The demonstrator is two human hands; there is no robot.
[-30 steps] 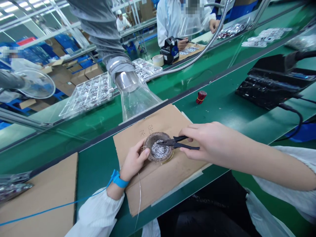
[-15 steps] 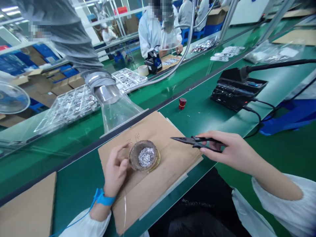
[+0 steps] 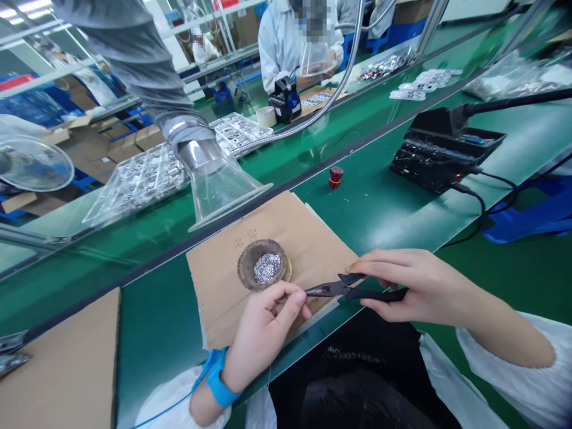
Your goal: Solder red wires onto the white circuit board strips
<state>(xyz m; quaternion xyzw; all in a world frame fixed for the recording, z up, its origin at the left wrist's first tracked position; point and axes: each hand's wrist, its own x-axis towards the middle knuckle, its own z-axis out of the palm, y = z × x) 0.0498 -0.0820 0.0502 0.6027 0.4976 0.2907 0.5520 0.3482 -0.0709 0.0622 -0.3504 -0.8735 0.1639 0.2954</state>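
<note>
Head view: right hand [image 3: 424, 286] curled around black needle-nose pliers [image 3: 375, 294], tips pointing left. Left hand [image 3: 263, 325], forearm in from the bottom, thumb and index pressed together just beside the plier tips; anything between them is too small to tell. Round brown dish of silver scraps [image 3: 261, 265] sits on a tan cardboard sheet [image 3: 313, 238] on the green table [image 3: 370, 220].

A worker's right hand [image 3: 424, 292] grips black long-nose pliers [image 3: 344, 289], their tip just beside the pinched fingers of the left hand [image 3: 263, 333], above a cardboard sheet [image 3: 313, 244] bearing a scorched bowl of silvery solder dross [image 3: 263, 265]; a blue wrist strap [image 3: 217, 376] circles the left wrist.
</note>
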